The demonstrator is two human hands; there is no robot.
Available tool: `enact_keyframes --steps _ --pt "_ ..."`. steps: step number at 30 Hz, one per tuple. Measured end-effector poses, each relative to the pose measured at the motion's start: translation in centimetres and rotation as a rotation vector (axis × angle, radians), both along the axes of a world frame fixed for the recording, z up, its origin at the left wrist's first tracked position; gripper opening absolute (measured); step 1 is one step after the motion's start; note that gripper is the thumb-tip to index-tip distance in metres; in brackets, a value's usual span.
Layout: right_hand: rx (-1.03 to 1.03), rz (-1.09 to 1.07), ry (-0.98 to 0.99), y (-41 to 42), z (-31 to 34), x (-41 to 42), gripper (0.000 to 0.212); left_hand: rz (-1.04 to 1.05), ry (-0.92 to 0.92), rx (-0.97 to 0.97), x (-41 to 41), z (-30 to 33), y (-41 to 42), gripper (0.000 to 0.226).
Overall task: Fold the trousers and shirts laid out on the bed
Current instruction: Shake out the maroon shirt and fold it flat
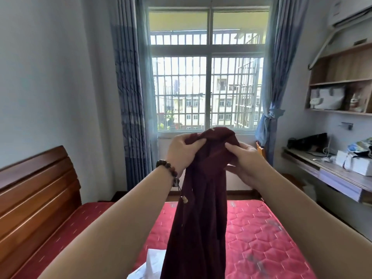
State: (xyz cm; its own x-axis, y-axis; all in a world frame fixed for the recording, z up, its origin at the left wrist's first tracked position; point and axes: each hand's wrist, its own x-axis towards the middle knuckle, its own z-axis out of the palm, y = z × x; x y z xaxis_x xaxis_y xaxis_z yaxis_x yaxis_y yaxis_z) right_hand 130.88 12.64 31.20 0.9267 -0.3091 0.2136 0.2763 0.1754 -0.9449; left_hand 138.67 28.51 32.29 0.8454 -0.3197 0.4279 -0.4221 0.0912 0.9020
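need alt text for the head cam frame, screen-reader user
Both hands, the left hand and right hand, grip the bunched top of a dark maroon garment held up at chest height, its length hanging over a red quilted mattress. A white garment lies on the mattress below; a barred window is behind.

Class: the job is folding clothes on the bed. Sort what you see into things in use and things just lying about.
In use: dark red garment, left hand, right hand, red mattress, white cloth.

Lying about: desk, white box, shelf, curtains.
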Motion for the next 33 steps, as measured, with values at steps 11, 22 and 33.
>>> enact_keyframes --steps 11,22,33 --pt "-0.095 -0.236 -0.053 -1.9 2.4 2.5 0.013 -0.183 0.239 -0.121 1.9 -0.6 3.3 0.01" --pt "-0.348 -0.203 0.054 -0.9 2.1 4.5 0.013 -0.107 0.742 0.269 2.6 -6.0 0.2 0.064" --pt "-0.448 -0.125 0.07 -4.0 1.3 2.4 0.027 -0.308 1.086 -0.219 2.6 -8.1 -3.4 0.019"
